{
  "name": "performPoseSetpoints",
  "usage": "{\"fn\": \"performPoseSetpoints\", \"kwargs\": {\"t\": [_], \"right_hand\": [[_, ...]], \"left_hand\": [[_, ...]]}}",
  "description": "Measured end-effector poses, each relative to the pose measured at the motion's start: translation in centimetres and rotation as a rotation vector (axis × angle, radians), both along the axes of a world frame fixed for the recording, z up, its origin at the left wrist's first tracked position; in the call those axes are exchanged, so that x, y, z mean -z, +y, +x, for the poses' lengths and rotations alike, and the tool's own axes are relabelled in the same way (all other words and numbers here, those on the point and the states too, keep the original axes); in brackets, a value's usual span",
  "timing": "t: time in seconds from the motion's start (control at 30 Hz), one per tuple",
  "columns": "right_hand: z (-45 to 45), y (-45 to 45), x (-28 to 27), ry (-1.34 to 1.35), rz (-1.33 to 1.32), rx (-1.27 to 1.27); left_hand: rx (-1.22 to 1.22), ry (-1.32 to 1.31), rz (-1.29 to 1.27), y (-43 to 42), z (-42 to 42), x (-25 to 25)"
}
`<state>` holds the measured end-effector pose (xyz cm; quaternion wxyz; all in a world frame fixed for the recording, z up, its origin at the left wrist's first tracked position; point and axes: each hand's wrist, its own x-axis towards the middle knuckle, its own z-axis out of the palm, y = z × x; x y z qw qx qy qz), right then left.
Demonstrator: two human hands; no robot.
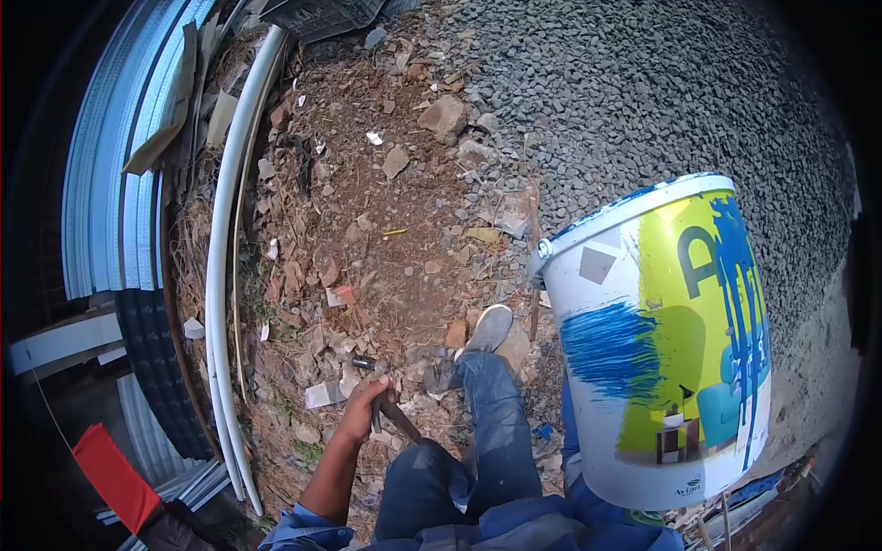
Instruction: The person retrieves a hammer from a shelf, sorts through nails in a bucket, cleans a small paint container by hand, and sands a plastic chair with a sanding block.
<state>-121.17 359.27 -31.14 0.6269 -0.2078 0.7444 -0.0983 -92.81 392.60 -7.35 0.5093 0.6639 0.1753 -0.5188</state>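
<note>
Low over rubble (322,354), the left hand (363,407) wraps closed fingers (377,387) around a hammer-like tool (402,422), its long axis slanting from the grip toward the person's knees (418,468), while a paint bucket (666,349) looms well to the right, the right hand out of sight

Bucket (654,344): we see white and lime-green, brushed and dripped with blue
Tool (401,422): dark brown
Gravel (616,101): we find speckled grey
Pipes (217,257): white
Trousers (499,413): dusty blue
</note>
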Motion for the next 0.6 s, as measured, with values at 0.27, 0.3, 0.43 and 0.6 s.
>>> {"fn": "performPoseSetpoints", "kwargs": {"t": [0.27,0.3,0.43,0.6], "right_hand": [[26.8,-10.2,3.8,-0.028,-0.044,-0.191],[30.2,-11.5,4.6,-0.03,-0.049,-0.209],[46.1,-17.1,10.0,-0.04,-0.092,-0.266],[61.0,-22.1,12.8,-0.09,-0.127,0.033]], "left_hand": [[-0.419,-0.188,-0.208,-11.5,21.5,-2.3],[-0.426,-0.184,-0.216,-12.2,23.4,-1.6],[-0.432,-0.182,-0.182,-15.1,30.7,4.4],[-0.82,0.029,-0.231,-21.4,42.5,8.0]]}}
